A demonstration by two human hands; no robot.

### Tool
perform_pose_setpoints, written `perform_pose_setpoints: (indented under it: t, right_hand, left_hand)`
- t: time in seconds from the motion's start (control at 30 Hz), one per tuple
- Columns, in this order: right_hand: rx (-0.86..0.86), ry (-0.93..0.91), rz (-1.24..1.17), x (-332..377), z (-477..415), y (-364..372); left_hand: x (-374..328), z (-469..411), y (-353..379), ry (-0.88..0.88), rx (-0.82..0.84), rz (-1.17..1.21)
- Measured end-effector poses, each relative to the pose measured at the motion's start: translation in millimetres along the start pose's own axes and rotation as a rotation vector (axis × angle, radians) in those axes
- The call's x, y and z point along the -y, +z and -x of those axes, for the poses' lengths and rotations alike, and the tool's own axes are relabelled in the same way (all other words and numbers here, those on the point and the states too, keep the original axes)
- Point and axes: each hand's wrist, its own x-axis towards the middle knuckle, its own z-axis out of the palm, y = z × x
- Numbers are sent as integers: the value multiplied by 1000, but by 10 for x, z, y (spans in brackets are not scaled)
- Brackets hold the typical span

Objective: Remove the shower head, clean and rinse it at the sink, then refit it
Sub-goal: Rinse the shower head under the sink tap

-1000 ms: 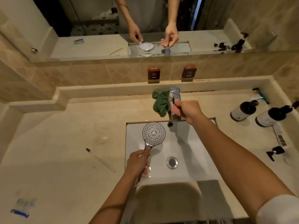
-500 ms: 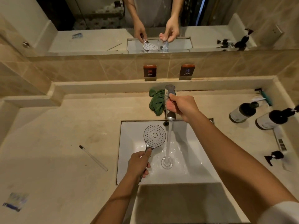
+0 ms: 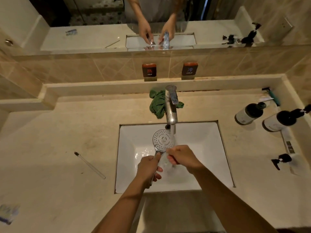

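Note:
A round chrome shower head [image 3: 161, 140] is held face up over the white sink [image 3: 202, 148], under the water running from the chrome tap [image 3: 171, 105]. My left hand [image 3: 148, 169] grips its handle from below. At the head's lower right rim is my right hand [image 3: 181, 157], fingers curled, thumb on the rim, in the stream of water. Its fingertips are partly hidden by the splashing water. A crumpled green cloth [image 3: 158, 105] lies on the counter behind the tap.
A toothbrush [image 3: 90, 165] lies on the counter left of the sink. Dark-capped pump bottles [image 3: 249, 113] [image 3: 282, 120] and a razor [image 3: 272, 96] are at the right. HOT [image 3: 149, 70] and COLD [image 3: 189, 69] signs sit on the ledge under the mirror.
My right hand let go of the tap lever and came down to the shower head. Water was turned on, and my left hand moved the head to the right under the stream.

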Motion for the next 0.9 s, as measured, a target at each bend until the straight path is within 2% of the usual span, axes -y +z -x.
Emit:
perform_pose_setpoints:
  t: [0.2,0.33,0.53,0.9]
  right_hand:
    - [27,71,-76,-111,11,151]
    - [-24,63,-92,-126,31,146]
    - [-80,62,-131,-167,77,7]
    - [-68,83,-156,-181,78,12]
  left_hand:
    - [-28,-18,132,-47,48,-7]
    - [-44,-18,207,-103,160,83]
    - [-111,-1,273,-95,289,198]
    - [-110,12,333,-141,304,212]
